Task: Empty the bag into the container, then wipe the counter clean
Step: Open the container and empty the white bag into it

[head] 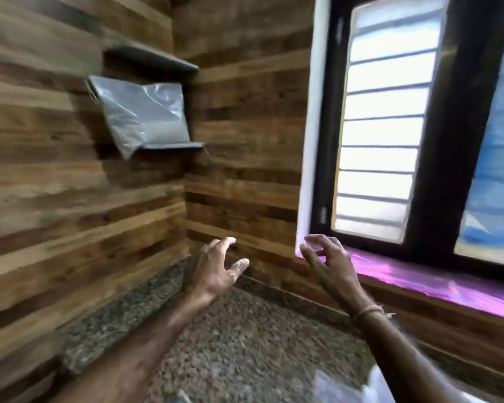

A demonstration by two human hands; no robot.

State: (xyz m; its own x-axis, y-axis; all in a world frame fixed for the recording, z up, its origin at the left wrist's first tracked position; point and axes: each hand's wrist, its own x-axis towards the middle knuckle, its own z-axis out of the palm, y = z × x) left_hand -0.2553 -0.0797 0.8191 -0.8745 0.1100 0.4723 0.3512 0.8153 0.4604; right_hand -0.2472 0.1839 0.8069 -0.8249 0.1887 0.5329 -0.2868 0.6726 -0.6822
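A clear plastic bag (141, 114) holding pale grains leans on the lower corner shelf (172, 146), high on the wood-panelled wall at upper left. Both my hands are raised over the speckled granite counter (245, 338), well below the bag. My left hand (216, 271) has its fingers spread and holds nothing. My right hand (329, 266) is beside it, fingers curled apart, also holding nothing, with a thread band on its wrist. No container shows in the frame, which is blurred.
A second corner shelf (154, 59) sits above the bag. A dark-framed window (378, 126) with horizontal bars fills the right side, above a pink sill (425, 277). A glossy reflection (346, 385) lies on the counter at the bottom right.
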